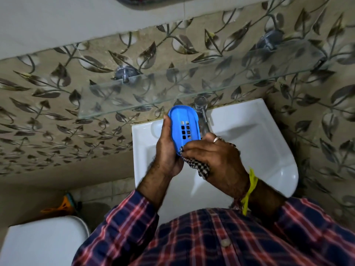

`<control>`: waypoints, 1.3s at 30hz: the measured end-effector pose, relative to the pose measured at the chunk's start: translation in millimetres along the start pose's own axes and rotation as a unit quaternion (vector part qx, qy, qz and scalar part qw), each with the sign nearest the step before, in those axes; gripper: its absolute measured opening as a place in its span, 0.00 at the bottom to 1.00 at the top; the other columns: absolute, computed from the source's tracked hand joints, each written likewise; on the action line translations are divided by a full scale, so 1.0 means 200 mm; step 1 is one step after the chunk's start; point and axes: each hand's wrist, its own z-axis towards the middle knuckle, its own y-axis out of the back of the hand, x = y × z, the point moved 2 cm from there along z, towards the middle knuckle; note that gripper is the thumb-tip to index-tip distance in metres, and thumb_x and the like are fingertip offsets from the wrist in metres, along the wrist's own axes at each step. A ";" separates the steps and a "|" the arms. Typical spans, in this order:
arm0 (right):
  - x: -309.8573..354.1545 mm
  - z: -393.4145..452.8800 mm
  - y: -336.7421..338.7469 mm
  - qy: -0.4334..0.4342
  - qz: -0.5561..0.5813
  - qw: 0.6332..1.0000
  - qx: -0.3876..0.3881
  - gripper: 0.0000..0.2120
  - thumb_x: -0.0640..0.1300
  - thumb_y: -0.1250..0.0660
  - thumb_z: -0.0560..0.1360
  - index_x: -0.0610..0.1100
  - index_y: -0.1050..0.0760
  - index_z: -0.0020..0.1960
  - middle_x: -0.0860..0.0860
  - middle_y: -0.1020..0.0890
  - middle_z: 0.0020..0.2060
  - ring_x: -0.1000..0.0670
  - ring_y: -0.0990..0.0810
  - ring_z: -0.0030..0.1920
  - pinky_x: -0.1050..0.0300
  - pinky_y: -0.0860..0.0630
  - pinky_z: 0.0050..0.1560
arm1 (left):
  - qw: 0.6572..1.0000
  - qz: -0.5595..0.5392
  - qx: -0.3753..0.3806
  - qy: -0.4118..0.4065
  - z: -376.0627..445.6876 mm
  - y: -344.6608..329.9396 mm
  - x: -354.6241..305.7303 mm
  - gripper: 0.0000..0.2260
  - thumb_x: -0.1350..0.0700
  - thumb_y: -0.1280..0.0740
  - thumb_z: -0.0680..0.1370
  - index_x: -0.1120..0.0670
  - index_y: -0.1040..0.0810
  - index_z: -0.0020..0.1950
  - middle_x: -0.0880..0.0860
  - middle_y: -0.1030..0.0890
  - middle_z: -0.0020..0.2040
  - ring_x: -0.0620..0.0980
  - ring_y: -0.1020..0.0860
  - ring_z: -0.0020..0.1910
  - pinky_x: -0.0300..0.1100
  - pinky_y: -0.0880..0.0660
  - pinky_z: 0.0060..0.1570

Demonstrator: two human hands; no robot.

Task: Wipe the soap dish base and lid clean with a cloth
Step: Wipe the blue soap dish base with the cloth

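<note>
One blue soap dish piece (183, 125), one checked cloth (197, 167), two hands. The left hand (168, 150) grips the piece's left edge above the sink (259, 135); the right hand (215, 156) fingers (189, 148) pinch the cloth against its near end.

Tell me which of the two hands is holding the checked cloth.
The right hand, the one with a ring, has the checked cloth bunched under its fingers. The left hand only grips the blue soap dish piece.

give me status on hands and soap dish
Left hand grips blue dish over sink. Right hand presses checked cloth to its lower end. Nothing in the way.
</note>
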 end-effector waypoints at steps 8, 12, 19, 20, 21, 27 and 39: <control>-0.04 0.05 0.00 0.006 -0.014 1.000 -0.006 0.08 0.35 0.33 0.75 0.40 0.16 0.49 0.46 0.15 0.50 0.42 0.19 0.45 0.55 0.24 0.49 | 1.000 -0.019 0.004 -0.010 0.00 0.01 -0.03 0.36 0.30 0.50 0.79 0.60 0.20 0.61 0.59 0.15 0.49 0.53 0.16 0.46 0.43 0.19 0.47; -0.06 0.00 0.02 0.005 -0.044 0.999 -0.007 0.06 0.35 0.31 0.74 0.41 0.16 0.49 0.47 0.16 0.45 0.46 0.22 0.44 0.54 0.26 0.48 | 1.000 0.013 -0.010 -0.019 -0.01 0.02 -0.01 0.33 0.32 0.48 0.80 0.55 0.14 0.55 0.57 0.14 0.50 0.52 0.15 0.46 0.44 0.18 0.45; -0.04 0.07 0.01 -0.004 -0.045 0.999 -0.023 0.11 0.33 0.32 0.73 0.39 0.17 0.53 0.45 0.16 0.47 0.42 0.22 0.43 0.52 0.24 0.47 | 1.000 0.002 0.002 -0.019 -0.06 0.00 0.01 0.29 0.35 0.48 0.82 0.51 0.12 0.53 0.55 0.13 0.52 0.51 0.14 0.50 0.43 0.18 0.44; -0.05 0.07 0.03 -0.011 -0.051 0.998 -0.017 0.11 0.34 0.32 0.71 0.40 0.17 0.53 0.45 0.16 0.46 0.42 0.23 0.43 0.53 0.26 0.47 | 1.000 0.009 0.000 -0.024 -0.07 0.00 0.01 0.29 0.35 0.48 0.82 0.51 0.12 0.53 0.55 0.13 0.52 0.51 0.14 0.50 0.43 0.18 0.44; -0.07 0.08 0.04 -0.036 -0.058 0.997 -0.027 0.12 0.34 0.31 0.70 0.41 0.17 0.52 0.46 0.16 0.46 0.42 0.23 0.42 0.54 0.27 0.47 | 1.000 0.015 -0.001 -0.026 -0.07 0.00 0.02 0.29 0.36 0.49 0.82 0.51 0.13 0.54 0.55 0.13 0.53 0.51 0.14 0.50 0.44 0.18 0.44; -0.06 0.15 0.02 -0.077 -0.032 0.994 -0.074 0.16 0.35 0.39 0.69 0.39 0.17 0.53 0.46 0.16 0.47 0.44 0.22 0.46 0.53 0.27 0.52 | 0.999 0.035 0.022 -0.028 -0.10 -0.05 0.07 0.26 0.38 0.48 0.83 0.53 0.19 0.64 0.57 0.16 0.59 0.53 0.16 0.57 0.46 0.18 0.47; -0.13 0.17 0.00 -0.169 -0.077 0.981 -0.054 0.17 0.34 0.30 0.66 0.47 0.18 0.53 0.52 0.17 0.48 0.46 0.23 0.47 0.59 0.30 0.51 | 0.990 0.106 0.015 -0.088 -0.13 -0.01 0.08 0.28 0.39 0.43 0.82 0.55 0.33 0.76 0.60 0.25 0.72 0.61 0.27 0.71 0.62 0.30 0.69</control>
